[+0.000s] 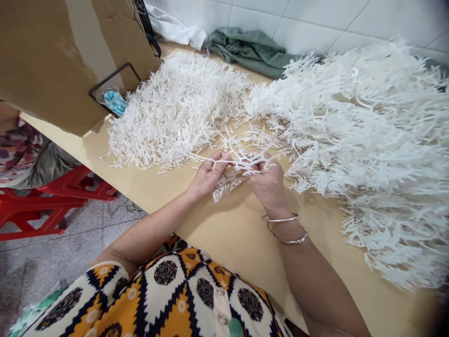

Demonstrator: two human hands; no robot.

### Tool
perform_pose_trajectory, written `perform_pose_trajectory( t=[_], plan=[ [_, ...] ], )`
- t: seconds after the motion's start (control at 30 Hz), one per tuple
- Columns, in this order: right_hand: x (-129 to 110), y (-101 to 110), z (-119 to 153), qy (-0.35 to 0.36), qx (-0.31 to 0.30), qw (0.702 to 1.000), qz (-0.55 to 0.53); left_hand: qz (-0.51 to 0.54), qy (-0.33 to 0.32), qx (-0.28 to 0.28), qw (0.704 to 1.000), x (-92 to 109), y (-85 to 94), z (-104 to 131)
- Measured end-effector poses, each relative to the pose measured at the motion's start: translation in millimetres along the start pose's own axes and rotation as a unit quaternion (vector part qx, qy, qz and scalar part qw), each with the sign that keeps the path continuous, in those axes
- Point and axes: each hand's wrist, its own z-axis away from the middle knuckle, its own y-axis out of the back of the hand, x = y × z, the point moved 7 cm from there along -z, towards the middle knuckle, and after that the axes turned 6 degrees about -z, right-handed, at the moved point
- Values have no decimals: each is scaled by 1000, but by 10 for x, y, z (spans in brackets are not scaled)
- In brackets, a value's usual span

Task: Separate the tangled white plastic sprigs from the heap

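Between both hands is a white branched plastic sprig (pixel 242 162), held just above the table. My left hand (pixel 209 175) pinches its thin stem, which sticks out past the fingers to the left. My right hand (pixel 268 182), with two bangles at the wrist, is closed around the forked end on the right. Below the hands a small clump of white pieces (pixel 228 185) lies on the table. Behind my left hand spreads a heap of small white sprigs (pixel 175 110). To the right of my right hand rises a larger pile of long white branches (pixel 372 140).
A large cardboard box (pixel 66 61) stands at the back left, with a black wire frame and a blue-white item beside it. Dark green cloth (pixel 252 49) and white cloth (pixel 175 25) lie along the tiled wall. Red stools (pixel 42 206) and another person's clothing are left of the table.
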Motion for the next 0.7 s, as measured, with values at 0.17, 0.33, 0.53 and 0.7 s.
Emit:
perform_pose_trajectory(
  t=[0.17,0.33,0.53,0.7],
  plan=[
    [66,450,-100,66,151,983,79,244,22,54,968,-36,110,-84],
    [73,501,-123,88,114,978,148,374,54,51,924,46,155,-104],
    [13,125,-31,-23,-34,999,-9,395,50,26,917,79,107,-86],
    [65,16,-6,-74,-62,992,-80,362,35,35,931,55,143,-113]
  ],
)
